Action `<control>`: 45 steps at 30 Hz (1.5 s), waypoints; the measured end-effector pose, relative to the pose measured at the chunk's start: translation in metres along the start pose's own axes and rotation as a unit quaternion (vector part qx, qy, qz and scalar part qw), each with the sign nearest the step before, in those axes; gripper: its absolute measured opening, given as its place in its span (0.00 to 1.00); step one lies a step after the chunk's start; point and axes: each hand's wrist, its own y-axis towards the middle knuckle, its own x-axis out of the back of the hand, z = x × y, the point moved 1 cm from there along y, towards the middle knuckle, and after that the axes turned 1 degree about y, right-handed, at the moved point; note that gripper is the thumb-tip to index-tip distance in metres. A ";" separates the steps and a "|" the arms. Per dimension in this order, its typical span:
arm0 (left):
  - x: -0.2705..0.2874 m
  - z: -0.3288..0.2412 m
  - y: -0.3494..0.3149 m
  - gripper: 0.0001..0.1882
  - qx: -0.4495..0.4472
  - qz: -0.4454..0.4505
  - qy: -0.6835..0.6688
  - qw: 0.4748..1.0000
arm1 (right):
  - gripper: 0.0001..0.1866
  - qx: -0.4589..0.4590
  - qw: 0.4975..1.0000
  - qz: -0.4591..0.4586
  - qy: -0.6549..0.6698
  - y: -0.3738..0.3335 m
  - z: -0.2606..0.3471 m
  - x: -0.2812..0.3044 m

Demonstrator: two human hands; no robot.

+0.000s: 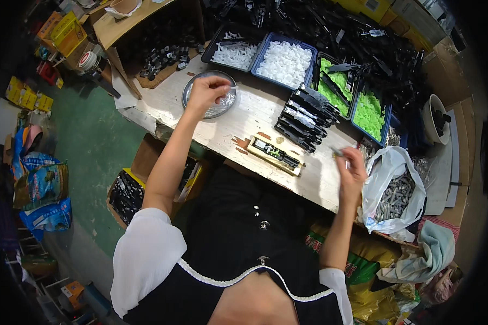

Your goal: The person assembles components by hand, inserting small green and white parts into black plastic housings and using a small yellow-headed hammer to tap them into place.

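Note:
My left hand (207,96) is above a round metal dish (190,96) of small, thin, shiny pieces. Its fingers are curled in a pinch; what they hold, if anything, is too small to name. Over the table's right side, my right hand (352,172) pinches a small greyish piece (337,153) whose kind I cannot make out. Between the hands, near the front edge, lies a cream-coloured fixture (293,172) with a black assembly (276,154) set in it, with metal and green parts. Just behind it, several black assemblies (303,122) lie side by side in a row.
Trays of white pieces (284,62) and green pieces (368,116) line the back, before a heap of black parts (331,32). A plastic bag (374,184) of grey metal parts stands at the right. A cardboard box (126,197) of black parts sits below the table's left.

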 end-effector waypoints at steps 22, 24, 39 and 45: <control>-0.065 -0.051 -0.075 0.06 -0.164 0.154 -0.042 0.974 | 0.08 0.087 0.993 0.076 -0.021 0.008 0.017 -0.085; -0.065 -0.053 -0.076 0.06 -0.163 0.157 -0.040 0.973 | 0.08 0.102 0.991 0.079 -0.035 0.008 0.017 -0.083; -0.068 -0.049 -0.069 0.05 0.145 0.259 -0.237 0.925 | 0.11 0.242 0.961 0.069 -0.113 0.000 0.021 -0.077; -0.077 -0.039 -0.073 0.06 0.262 0.282 -0.286 0.878 | 0.10 0.316 0.935 0.066 -0.150 -0.007 0.021 -0.083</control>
